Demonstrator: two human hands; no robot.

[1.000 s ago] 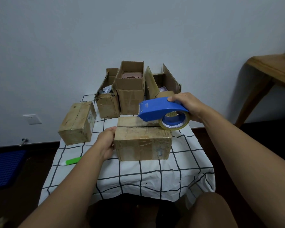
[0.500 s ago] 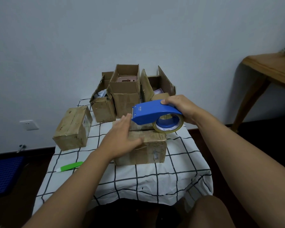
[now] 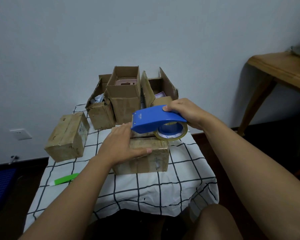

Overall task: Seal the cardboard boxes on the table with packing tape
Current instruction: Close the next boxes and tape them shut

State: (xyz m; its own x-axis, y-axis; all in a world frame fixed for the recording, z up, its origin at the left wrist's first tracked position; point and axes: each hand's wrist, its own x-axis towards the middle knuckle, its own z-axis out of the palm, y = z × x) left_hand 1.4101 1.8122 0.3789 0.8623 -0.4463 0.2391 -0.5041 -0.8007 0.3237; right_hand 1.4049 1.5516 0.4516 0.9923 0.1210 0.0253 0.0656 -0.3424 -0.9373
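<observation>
A closed cardboard box (image 3: 149, 158) sits at the middle of the small table (image 3: 145, 191) with a white grid-patterned cloth. My left hand (image 3: 119, 144) lies flat on the box's top, fingers straight, pressing down on its left part. My right hand (image 3: 187, 113) grips the back of a blue tape dispenser (image 3: 152, 120) with a roll of clear tape. The dispenser hovers over the box's far right edge, its cutter end next to my left fingertips.
Three open cardboard boxes (image 3: 123, 94) stand at the table's back against the wall. A closed box (image 3: 68, 137) overhangs the left edge. A green and white pen-like tool (image 3: 64, 179) lies front left. A wooden table (image 3: 280, 68) stands at right. My knee (image 3: 215, 220) is below the table's front.
My left hand left the box's left side and now lies flat on its top. The dispenser stayed above the box's far right edge.
</observation>
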